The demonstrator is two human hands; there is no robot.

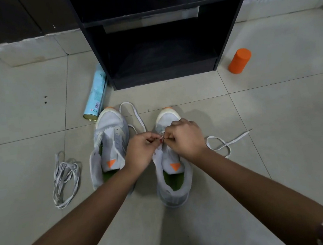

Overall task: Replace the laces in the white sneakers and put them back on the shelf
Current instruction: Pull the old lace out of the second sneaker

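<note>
A: Since the sneakers (pixel 108 140) sit on the floor (pixel 36 115) before the shelf (pixel 163 76), what holds the lace (pixel 226 143)?
B: Left hand (pixel 141 150) and right hand (pixel 184 138) both pinch it over the right-hand sneaker (pixel 173 191), apparently to thread an eyelet.

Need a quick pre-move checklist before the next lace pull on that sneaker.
1. Left hand and right hand both pinch the lace at the eyelets: ok.
2. Sneaker under the hands sits upright: ok.
3. Lace's tail free: it crosses itself in a loop; cannot tell.
4. Other sneaker laced: no lace across its tongue; not ok.
5. Shelf bottom bay free: too dark; cannot tell.
</note>
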